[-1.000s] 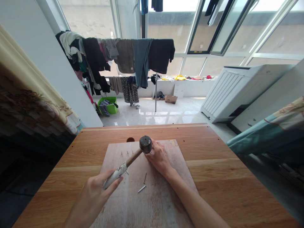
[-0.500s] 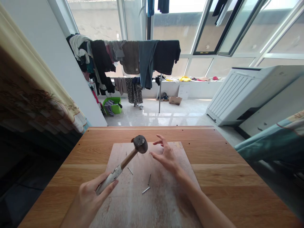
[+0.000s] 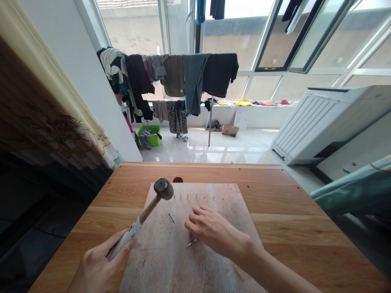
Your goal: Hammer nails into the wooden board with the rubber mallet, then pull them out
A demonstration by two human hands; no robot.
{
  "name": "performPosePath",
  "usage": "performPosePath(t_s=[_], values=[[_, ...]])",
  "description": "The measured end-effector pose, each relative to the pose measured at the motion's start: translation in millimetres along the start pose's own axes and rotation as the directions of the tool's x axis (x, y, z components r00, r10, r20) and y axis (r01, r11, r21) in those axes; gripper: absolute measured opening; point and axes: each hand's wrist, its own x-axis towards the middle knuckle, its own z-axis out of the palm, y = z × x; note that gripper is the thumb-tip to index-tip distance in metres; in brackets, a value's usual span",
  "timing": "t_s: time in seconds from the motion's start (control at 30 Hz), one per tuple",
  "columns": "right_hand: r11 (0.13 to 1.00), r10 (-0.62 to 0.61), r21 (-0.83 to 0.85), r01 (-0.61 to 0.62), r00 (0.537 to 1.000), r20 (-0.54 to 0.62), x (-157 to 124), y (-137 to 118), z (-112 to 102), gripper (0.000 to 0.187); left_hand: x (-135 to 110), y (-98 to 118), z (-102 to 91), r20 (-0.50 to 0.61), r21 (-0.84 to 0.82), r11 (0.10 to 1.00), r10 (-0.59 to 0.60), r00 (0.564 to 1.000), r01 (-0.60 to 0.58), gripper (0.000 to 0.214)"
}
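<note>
A mallet (image 3: 146, 211) with a dark head and a pale wrapped grip is held in my left hand (image 3: 102, 258), its head raised over the left side of a worn wooden board (image 3: 159, 264). My right hand (image 3: 210, 226) is low over the middle of the board, fingers curled downward; whatever is under the fingertips is hidden. Just below those fingers lies a loose nail (image 3: 191, 243). Another nail (image 3: 172, 218) lies between the mallet and my right hand. Several thin nails (image 3: 187, 196) stand upright in a row near the board's far edge, with small dark dots continuing the row rightward.
The board rests on a wooden table (image 3: 284, 228) with a round dark hole (image 3: 177, 180) behind the board. Beyond the table stand a drying rack with clothes (image 3: 195, 77), a green basket (image 3: 155, 139) and a white appliance (image 3: 324, 126). Curtains (image 3: 76, 122) hang at the left.
My right hand has come down and nearer from the standing nails, its fingers curling, and now covers where one loose nail lay. The mallet has shifted left and slightly lower.
</note>
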Motion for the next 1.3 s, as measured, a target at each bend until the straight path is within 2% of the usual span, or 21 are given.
performPosePath(t_s=[0.1,0.17,0.23,0.27,0.3,0.37,0.47,0.53,0.63,0.77,1.0,1.3], values=[[0.996,0.038,0.083,-0.042,0.998,0.046,3,9,3,0.018,-3,-2,1.6,-0.018,-0.017,1.0,0.007,1.0,-0.007,0.032],[0.955,0.097,0.275,-0.109,0.994,0.056,-1,20,4,0.023,-5,-2,3.2,-0.044,-0.037,0.999,0.005,0.999,-0.006,0.032],[0.815,0.222,0.541,-0.208,0.974,0.039,-7,35,7,0.028,-7,-3,4.8,-0.054,-0.055,0.999,-0.005,0.999,0.002,0.032],[0.711,0.311,0.657,-0.251,0.95,0.026,-11,44,8,0.027,-7,-4,5.4,-0.053,-0.064,0.998,-0.01,0.999,0.007,0.033],[0.649,0.39,0.706,-0.283,0.921,0.011,-15,53,11,0.025,-8,-5,6.0,-0.05,-0.073,0.997,-0.013,0.999,0.01,0.034],[0.592,0.527,0.73,-0.341,0.849,-0.03,-21,69,17,0.023,-8,-10,6.9,-0.049,-0.084,0.996,-0.016,0.999,0.012,0.035],[0.537,0.657,0.744,-0.398,0.751,-0.073,-25,86,28,0.018,-7,-18,7.5,-0.041,-0.055,0.998,-0.031,0.999,0.029,0.035],[0.509,0.696,0.759,-0.406,0.713,-0.085,-25,90,36,0.018,-5,-22,7.3,-0.018,-0.031,0.999,-0.041,0.999,0.04,0.034],[0.491,0.722,0.772,-0.405,0.684,-0.1,-24,88,44,0.02,-5,-21,6.8,-0.008,-0.038,0.998,-0.043,0.999,0.043,0.033],[0.496,0.731,0.771,-0.398,0.671,-0.124,-23,81,48,0.02,-7,-14,8.3,-0.022,-0.059,0.997,-0.047,0.999,0.045,0.035],[0.564,0.683,0.739,-0.368,0.711,-0.167,-23,76,46,0.014,-7,-16,13.3,-0.022,-0.025,0.999,-0.03,0.999,0.029,0.035],[0.607,0.661,0.71,-0.358,0.723,-0.201,-23,78,50,0.011,-3,-9,14.7,-0.037,0.002,1.0,-0.006,0.999,0.006,0.033]])
